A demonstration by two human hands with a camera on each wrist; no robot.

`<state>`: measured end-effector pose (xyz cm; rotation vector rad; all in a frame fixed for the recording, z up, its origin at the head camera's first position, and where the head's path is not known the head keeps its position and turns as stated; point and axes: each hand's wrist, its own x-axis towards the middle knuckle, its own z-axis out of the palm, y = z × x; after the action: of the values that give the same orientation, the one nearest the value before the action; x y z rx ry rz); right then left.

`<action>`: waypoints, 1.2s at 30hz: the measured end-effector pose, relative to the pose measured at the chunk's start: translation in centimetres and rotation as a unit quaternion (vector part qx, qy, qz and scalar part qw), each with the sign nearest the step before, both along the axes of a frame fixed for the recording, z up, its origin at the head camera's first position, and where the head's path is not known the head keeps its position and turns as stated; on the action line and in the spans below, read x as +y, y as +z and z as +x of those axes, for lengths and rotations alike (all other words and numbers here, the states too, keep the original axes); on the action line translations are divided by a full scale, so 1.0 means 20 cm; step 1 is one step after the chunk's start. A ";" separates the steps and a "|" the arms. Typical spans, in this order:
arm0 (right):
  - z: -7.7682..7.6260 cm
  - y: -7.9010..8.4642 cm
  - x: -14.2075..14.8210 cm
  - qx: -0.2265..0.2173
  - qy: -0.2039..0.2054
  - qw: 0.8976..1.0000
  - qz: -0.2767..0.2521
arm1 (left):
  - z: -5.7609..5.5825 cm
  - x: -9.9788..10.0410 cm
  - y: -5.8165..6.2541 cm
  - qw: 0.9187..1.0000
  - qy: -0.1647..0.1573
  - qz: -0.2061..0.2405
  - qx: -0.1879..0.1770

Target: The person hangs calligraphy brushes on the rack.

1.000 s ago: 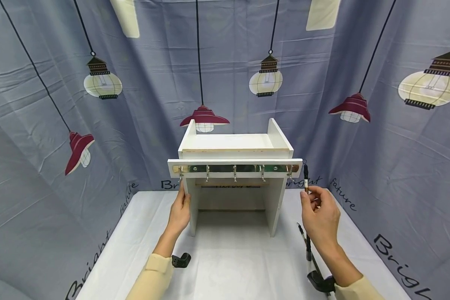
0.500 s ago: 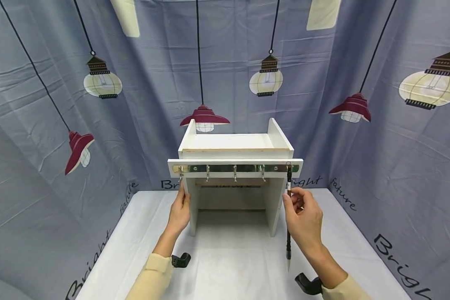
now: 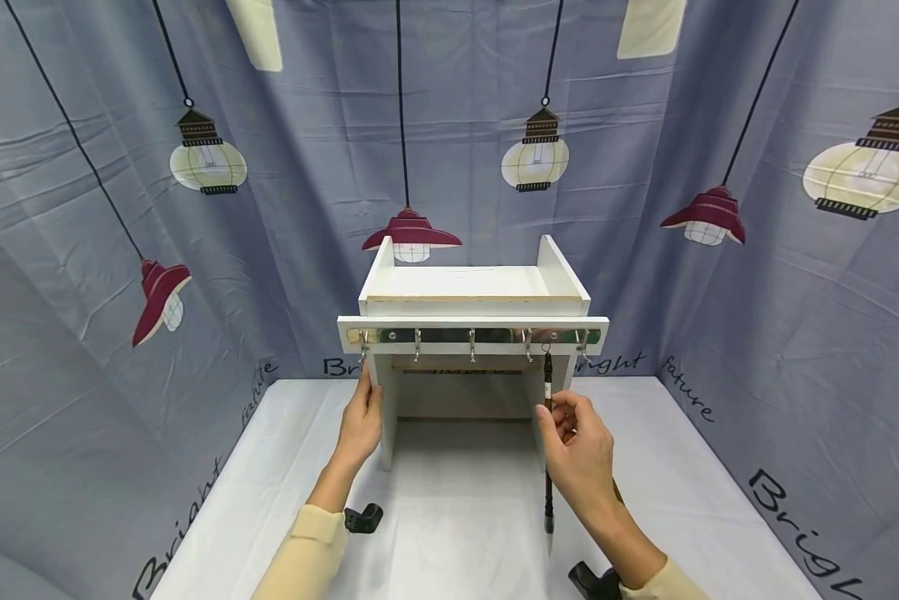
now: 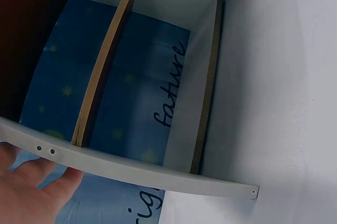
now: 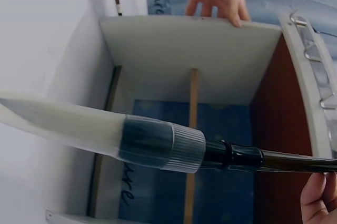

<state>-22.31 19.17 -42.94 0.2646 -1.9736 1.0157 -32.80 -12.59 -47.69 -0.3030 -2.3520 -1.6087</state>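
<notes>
One brush (image 3: 548,483), upper handle pinched between thumb and fingers of the right hand (image 3: 582,454), in front of the shelf unit (image 3: 475,308) near its right side. Its cord loop (image 3: 546,347) shows at the lower edge of the rail (image 3: 434,323), between the fourth hook (image 3: 527,343) and the fifth hook (image 3: 583,343) counted from the left, nearer the fourth. Contact of loop with hook: we cannot tell.

Risks, in our judgement: the loop is small and thin, so an off-line approach could fold it or snag it on a hook tip. The pinch sits high with much length below; a slack grip might let the brush swing, or slip toward the desk (image 3: 449,537). A hard push at the rail could shift the shelf unit if the steadying hand gave way.

Orientation: we read the long axis as near upright in the head view, loop end up, bristles (image 5: 63,126) down. In the right wrist view the same axis runs across, bristles to the left, handle to the right.

Further out: the left hand (image 3: 361,421) touches the left side panel, fingers fairly straight along its outside, thumb by the front edge; how firmly it presses we cannot tell.
</notes>
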 end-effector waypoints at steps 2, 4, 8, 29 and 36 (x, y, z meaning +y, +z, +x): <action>0.00 -0.02 -0.01 -0.006 0.003 1.000 -0.003 | 0.00 0.00 0.00 1.000 -0.001 -0.004 -0.003; 0.00 -0.04 -0.02 -0.012 0.007 1.000 -0.007 | 0.00 0.00 0.00 1.000 0.000 -0.008 -0.005; 0.01 -0.07 -0.03 -0.025 0.011 1.000 -0.013 | 0.00 0.00 -0.01 1.000 0.005 -0.011 -0.005; -0.05 -0.13 -0.07 -0.043 0.007 0.999 -0.017 | 0.00 0.00 0.00 1.000 0.002 -0.010 0.008; -0.10 -0.16 -0.08 -0.066 -0.002 0.998 -0.024 | 0.00 0.00 0.01 1.000 0.003 -0.014 0.009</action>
<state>-24.23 17.57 -46.15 0.1718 -2.0645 1.1005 -32.77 -12.53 -47.55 -0.3150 -2.3608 -1.5655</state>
